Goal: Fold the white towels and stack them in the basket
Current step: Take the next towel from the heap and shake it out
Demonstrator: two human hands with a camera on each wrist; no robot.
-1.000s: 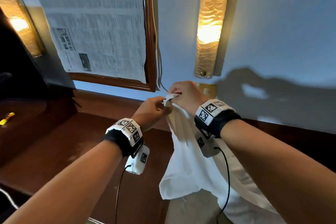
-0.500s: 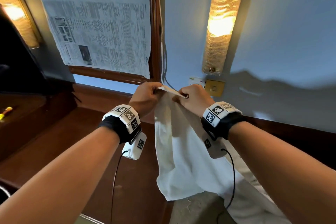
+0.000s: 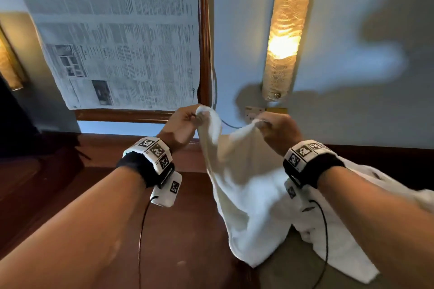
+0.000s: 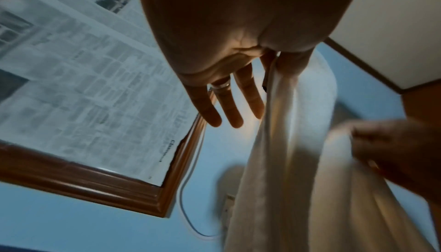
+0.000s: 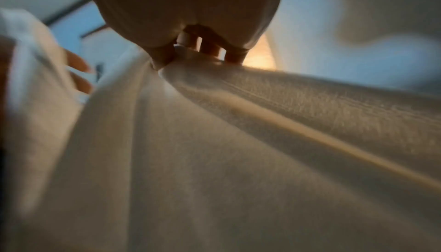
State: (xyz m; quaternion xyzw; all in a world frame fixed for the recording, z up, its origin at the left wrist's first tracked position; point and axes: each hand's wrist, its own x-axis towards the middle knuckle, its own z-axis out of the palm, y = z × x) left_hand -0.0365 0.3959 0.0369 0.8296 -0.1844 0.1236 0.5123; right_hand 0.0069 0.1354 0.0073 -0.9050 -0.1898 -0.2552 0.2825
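Observation:
A white towel (image 3: 246, 185) hangs in the air from both my hands, above the wooden surface (image 3: 183, 230). My left hand (image 3: 185, 119) pinches its top edge between thumb and forefinger; in the left wrist view the towel (image 4: 286, 152) hangs from that pinch while the other fingers (image 4: 236, 101) stay straight. My right hand (image 3: 274, 126) pinches the same edge a short way to the right, and the edge sags between the hands. The right wrist view shows the towel (image 5: 214, 152) running down from the pinching right fingers (image 5: 164, 57). No basket is in view.
A wood-framed pane covered with newspaper (image 3: 122, 37) hangs on the wall at the back left. A lit wall lamp (image 3: 286, 30) and a socket (image 3: 253, 114) are behind the hands. More white cloth (image 3: 380, 185) lies at the right under my right forearm.
My hands, which held the towel's top edge close together, have drawn apart sideways, and the edge now spans and sags between them. The view has tilted up slightly.

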